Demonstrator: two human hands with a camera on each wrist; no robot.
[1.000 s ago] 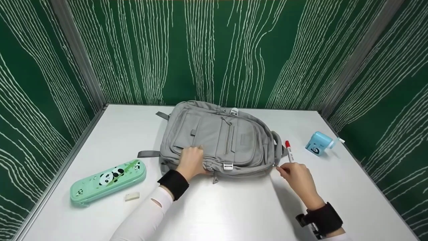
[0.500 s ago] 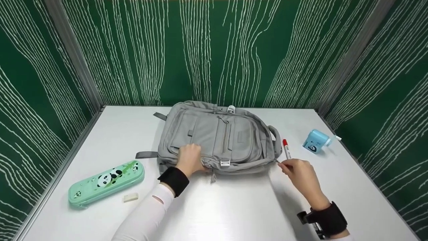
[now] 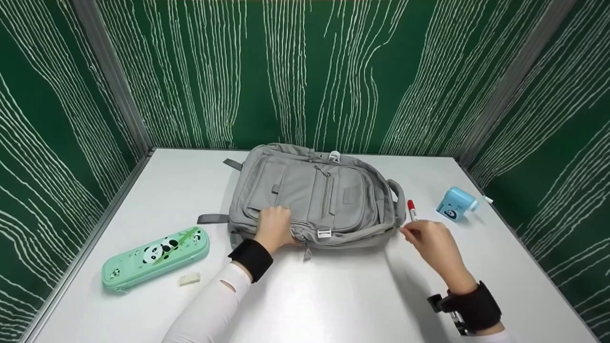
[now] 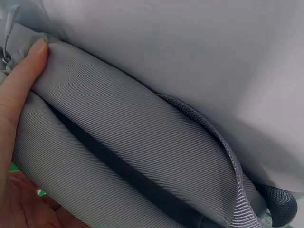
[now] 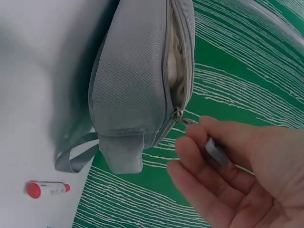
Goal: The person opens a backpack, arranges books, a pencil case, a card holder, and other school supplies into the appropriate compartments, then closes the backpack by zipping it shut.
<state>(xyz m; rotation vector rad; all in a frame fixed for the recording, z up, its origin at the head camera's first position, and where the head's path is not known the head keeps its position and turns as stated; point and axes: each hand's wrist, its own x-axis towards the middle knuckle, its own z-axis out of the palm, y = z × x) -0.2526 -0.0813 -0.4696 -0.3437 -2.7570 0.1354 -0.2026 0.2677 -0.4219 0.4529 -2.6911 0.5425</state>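
Observation:
A grey backpack [image 3: 298, 190] lies on its back on the white table, its top handle toward the right. My left hand [image 3: 274, 226] grips its near side; in the left wrist view the thumb [image 4: 31, 64] presses the fabric above a side pocket fold. At the bag's top right corner my right hand [image 3: 431, 240] pinches a zipper pull [image 5: 216, 152] between thumb and fingers. The right wrist view shows the zipper slider [image 5: 177, 114] with the teeth parted beyond it and pale lining inside. A red-capped marker [image 3: 411, 209] lies just beyond the right hand, partly hidden by it.
A green panda pencil case [image 3: 155, 259] lies at the left, with a white eraser [image 3: 189, 279] beside it. A blue pencil sharpener [image 3: 455, 204] with a crank sits at the right. Green walls with white lines enclose the table [image 3: 329, 300].
My right hand has moved right and slightly away from me around the bag's top corner, drawing the zipper pull along. The left hand keeps its hold on the near side.

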